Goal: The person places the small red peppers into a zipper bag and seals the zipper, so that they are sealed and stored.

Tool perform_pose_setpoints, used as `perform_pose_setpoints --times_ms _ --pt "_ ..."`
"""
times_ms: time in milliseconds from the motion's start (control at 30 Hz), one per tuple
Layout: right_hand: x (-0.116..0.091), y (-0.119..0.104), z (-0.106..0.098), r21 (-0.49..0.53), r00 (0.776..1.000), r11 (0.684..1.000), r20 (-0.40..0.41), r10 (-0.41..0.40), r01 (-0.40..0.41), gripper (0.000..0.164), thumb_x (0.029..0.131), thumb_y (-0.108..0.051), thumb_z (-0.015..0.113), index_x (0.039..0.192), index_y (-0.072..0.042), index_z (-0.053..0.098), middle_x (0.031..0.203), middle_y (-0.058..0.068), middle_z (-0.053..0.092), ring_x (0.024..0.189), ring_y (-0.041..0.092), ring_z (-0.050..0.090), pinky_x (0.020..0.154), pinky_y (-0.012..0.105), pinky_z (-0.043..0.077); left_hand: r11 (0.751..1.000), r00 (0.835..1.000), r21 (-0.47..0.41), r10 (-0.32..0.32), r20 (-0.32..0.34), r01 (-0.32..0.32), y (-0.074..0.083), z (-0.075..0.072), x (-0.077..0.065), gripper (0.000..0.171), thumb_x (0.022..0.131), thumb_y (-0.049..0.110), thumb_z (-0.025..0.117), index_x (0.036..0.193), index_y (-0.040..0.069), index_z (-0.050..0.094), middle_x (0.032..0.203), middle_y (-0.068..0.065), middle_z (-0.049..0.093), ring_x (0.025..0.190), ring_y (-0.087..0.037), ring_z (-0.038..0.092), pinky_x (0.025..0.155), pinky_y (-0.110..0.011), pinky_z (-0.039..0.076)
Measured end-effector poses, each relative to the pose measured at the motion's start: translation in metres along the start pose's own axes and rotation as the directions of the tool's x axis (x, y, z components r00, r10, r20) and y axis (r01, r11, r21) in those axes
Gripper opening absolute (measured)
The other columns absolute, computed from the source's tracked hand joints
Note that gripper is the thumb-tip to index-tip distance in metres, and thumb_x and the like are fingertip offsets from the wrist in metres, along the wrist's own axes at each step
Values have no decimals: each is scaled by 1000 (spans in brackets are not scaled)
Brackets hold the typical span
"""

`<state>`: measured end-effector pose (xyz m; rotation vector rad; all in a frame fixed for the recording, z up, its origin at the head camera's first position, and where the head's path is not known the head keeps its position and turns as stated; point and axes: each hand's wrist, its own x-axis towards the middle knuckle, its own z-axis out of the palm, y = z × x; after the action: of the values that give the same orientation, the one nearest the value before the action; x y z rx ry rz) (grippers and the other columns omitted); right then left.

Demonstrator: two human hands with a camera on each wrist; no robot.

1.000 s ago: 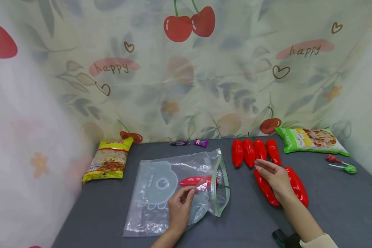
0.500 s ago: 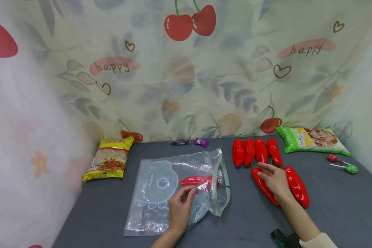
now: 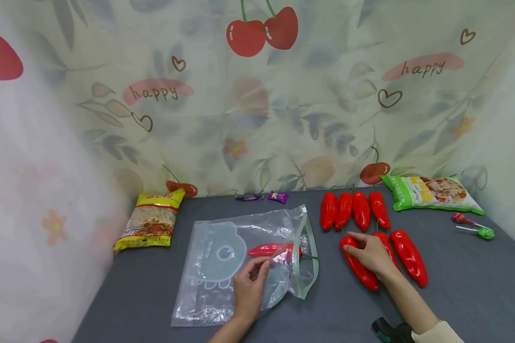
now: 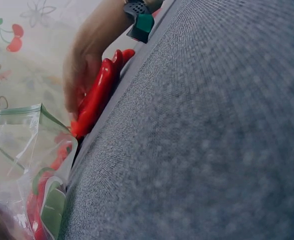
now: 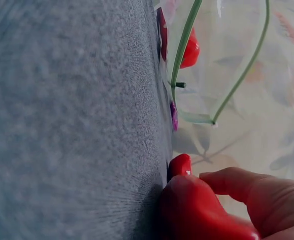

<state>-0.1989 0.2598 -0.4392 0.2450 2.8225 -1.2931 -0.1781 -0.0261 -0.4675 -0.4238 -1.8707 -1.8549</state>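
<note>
My left hand (image 3: pixel 250 286) pinches the upper layer of a clear zip bag (image 3: pixel 184 305) lying flat on the table. Inside the bag, near its green-edged mouth on the right, is a red chili pepper (image 3: pixel 266 250), its stem poking toward the opening. To the right, my right hand (image 3: pixel 371 255) grips another red chili pepper (image 3: pixel 362 276) at the table surface; the right wrist view shows fingers along this pepper (image 5: pixel 192 205). Two more peppers lie just right of that hand, one (image 3: pixel 386 247) partly hidden by it, the other (image 3: pixel 409 257) in full view.
Several red peppers (image 3: pixel 360 212) stand in a row behind. A yellow food packet (image 3: pixel 152 221) is at back left, a green-white packet (image 3: pixel 433 194) at back right. Two lollipops (image 3: pixel 482 233) and two purple-wrapped candies (image 3: pixel 278 196) lie near the edges. A dark strap (image 3: pixel 390 331) is around the right wrist.
My right hand has shifted left and slightly toward me, its fingers closing on a pepper and drawing it left, away from the one beside it. The left hand and bag stay put.
</note>
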Motion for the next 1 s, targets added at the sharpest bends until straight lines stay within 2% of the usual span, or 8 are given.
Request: perform_pose_setpoints --times_ms 167,267,333,467,533,600,800,1000 --pt "3 -5 -2 125 998 990 -18 65 -62 56 88 -26 58 135 -2 42 119 27 51 93 21 48 65 22 44 1000 1000 13 -16 -16 16 -16 0 -2 6 83 2 63 87 0 67 79 -15 70 75 -14 68 66 -19 55" --pt "5 -12 -5 360 997 930 -4 81 -75 59 91 -28 55 139 1 34 127 19 48 89 5 49 70 12 46 1000 1000 9 -14 -21 14 -14 0 -1 5 83 0 63 87 -1 67 79 -16 70 74 -18 69 66 -20 55" --pt "7 -18 -5 561 996 825 -1 86 -70 60 93 -27 53 140 3 30 130 6 46 90 -3 48 74 8 44 1000 1000 5 -4 -15 4 -6 -1 0 6 83 -1 62 87 -3 66 79 -18 70 74 -19 69 66 -20 55" --pt "13 -32 6 848 989 530 -67 129 -12 40 93 -19 52 128 -4 40 108 -8 51 90 -3 52 77 8 47 1000 1000 9 7 3 -7 9 -1 2 6 84 -2 61 87 -5 65 78 -20 69 73 -21 68 65 -19 55" --pt "17 -38 16 888 978 459 -126 168 35 27 92 -16 54 116 -7 45 99 -8 51 87 0 53 76 10 48 1000 1000 12 6 5 -6 14 -1 2 6 84 -2 61 86 -5 65 77 -20 68 73 -24 68 65 -19 55" --pt "20 -41 26 881 966 471 -162 204 48 23 90 -14 58 110 -9 47 91 -9 52 82 1 54 75 13 48 1000 1000 14 -1 2 1 16 -1 2 6 84 -1 62 86 -5 65 77 -20 69 72 -24 68 65 -19 55" --pt "20 -41 48 780 962 625 -170 215 -2 34 86 -19 64 116 -3 59 78 -22 63 73 -3 57 73 15 51 1000 1000 5 0 2 0 12 0 0 6 83 -2 62 86 -6 65 77 -21 68 73 -13 68 65 -18 55" --pt "19 -39 55 773 986 634 -87 141 -23 41 87 -12 62 121 9 53 82 -14 67 76 -1 63 77 19 53 1000 1000 11 16 -8 -16 -9 0 -1 6 83 -1 62 87 -3 66 78 -19 69 73 -16 68 65 -19 55"
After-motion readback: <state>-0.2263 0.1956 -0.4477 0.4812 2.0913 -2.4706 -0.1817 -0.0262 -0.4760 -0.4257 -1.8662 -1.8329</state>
